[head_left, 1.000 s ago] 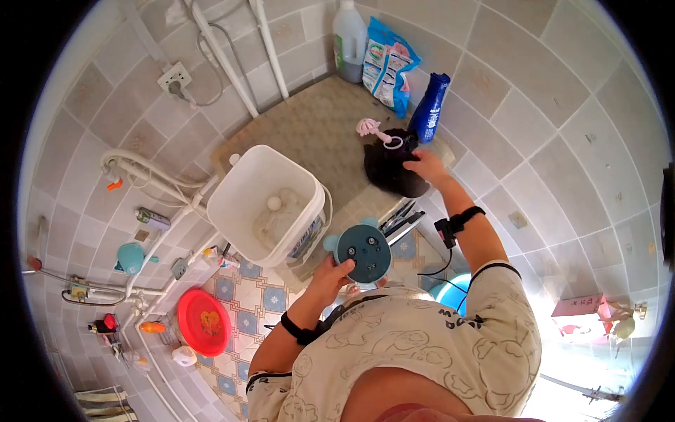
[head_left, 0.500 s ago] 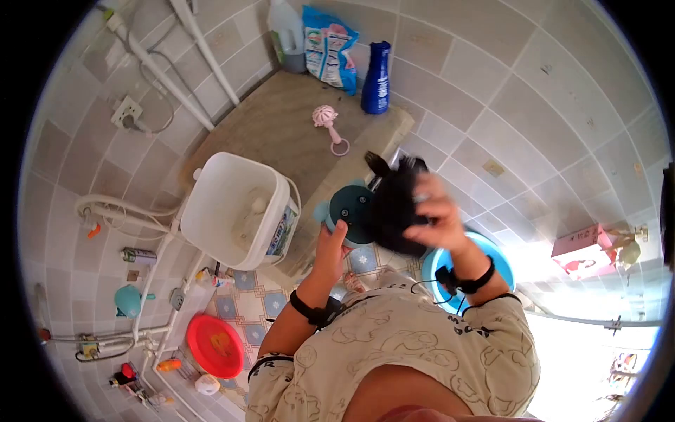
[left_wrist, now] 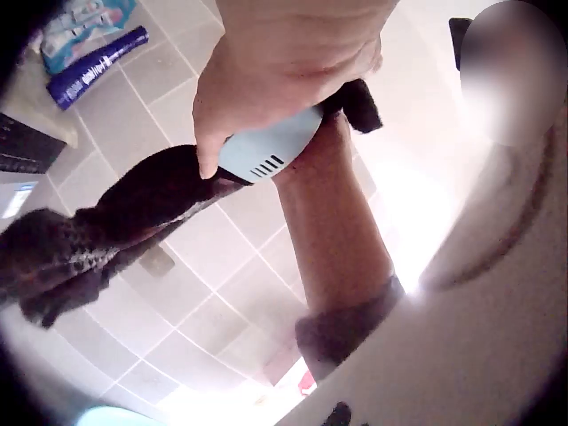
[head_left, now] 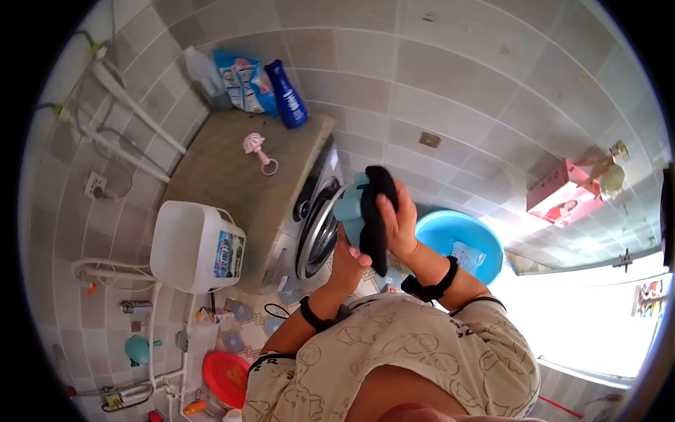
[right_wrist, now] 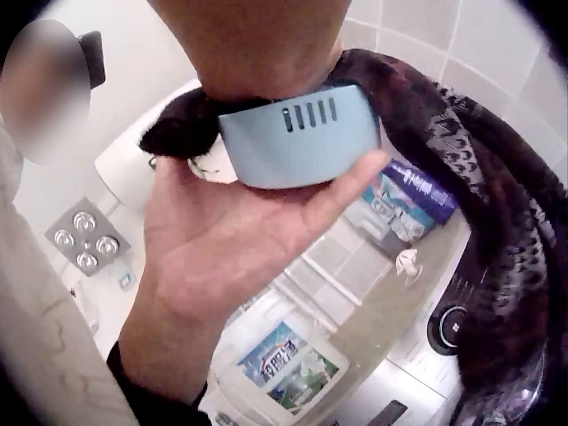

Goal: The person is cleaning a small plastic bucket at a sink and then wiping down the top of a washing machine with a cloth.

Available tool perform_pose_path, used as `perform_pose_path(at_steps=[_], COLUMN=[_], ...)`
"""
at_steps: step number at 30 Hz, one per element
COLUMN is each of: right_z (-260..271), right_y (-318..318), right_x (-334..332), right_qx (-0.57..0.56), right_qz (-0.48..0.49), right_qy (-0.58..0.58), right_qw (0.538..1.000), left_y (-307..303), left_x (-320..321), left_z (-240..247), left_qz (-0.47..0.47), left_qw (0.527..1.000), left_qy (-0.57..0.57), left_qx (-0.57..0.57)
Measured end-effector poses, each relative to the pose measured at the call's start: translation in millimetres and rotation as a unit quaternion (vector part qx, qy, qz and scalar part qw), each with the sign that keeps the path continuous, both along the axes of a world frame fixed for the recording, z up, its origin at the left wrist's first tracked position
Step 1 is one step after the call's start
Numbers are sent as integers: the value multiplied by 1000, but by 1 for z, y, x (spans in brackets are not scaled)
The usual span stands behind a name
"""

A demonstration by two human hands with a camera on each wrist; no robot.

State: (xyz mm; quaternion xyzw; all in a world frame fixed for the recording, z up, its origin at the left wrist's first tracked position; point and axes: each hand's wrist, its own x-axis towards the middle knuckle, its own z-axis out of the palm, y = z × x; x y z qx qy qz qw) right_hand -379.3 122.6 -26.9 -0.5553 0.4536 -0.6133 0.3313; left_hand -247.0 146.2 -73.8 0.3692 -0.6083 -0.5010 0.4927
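Low in the head view, the left hand [head_left: 346, 269] grips a light-blue device [head_left: 348, 207] from below. Dark cloth [head_left: 376, 225] lies against the device's near side, held by the right hand [head_left: 399, 224] with its thumb across the fabric. The left wrist view shows the slotted blue side [left_wrist: 275, 153] under the left hand [left_wrist: 288, 75], with cloth [left_wrist: 146, 191] trailing left. In the right wrist view the left palm [right_wrist: 217, 244] is beneath the device [right_wrist: 302, 146], and patterned cloth [right_wrist: 506, 213] hangs at the right. Most right-hand fingers are hidden.
A counter [head_left: 218, 158] carries a pink wand [head_left: 259, 151], a blue bottle [head_left: 287, 95] and a detergent bag [head_left: 246, 84]. Beside it stand a white bucket [head_left: 184, 246] and a washing machine [head_left: 320, 235]. A blue basin [head_left: 460, 239] is at the right, a red basin [head_left: 226, 376] lower left.
The right hand has lifted the dark cloth off the counter and brought it against the device. The device is turned side-on and raised; the head view has swung right.
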Motion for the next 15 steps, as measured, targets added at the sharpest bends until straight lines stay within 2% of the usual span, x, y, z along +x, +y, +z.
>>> perform_pose_path(at_steps=[1,2,3,6,7,8,11,13,15], right_z=[1,-5,-16,-16,-20,-22,-24,-14,-5], right_y=[-4,-9,-11,3,11,22,42,43,38], right_x=[-9,-15,-26,-48,-50,-47,-50,-62,-74], right_qx=[-23,-4,-27,-130,-178,-187,-224,-210,-189], right_qz=[-23,4,-13,-30,-8,2,-12,-18,-32], right_qy=[-15,-121,-70,124,161,144,233,229,232], right_qw=[999,993,997,983,971,972,946,950,954], left_y=[5,9,12,-3,-5,-14,-14,-10,0], left_x=[-14,-29,-41,-48,-53,-54,-64,-74,-79], left_z=[-1,1,4,23,36,42,60,54,46], left_qz=[-8,-13,-17,-33,-67,-54,-61,-42,-53], left_qw=[1000,996,982,972,946,954,958,943,938], left_qy=[-2,92,185,227,306,291,265,286,286], left_qx=[0,8,17,55,86,42,87,164,190])
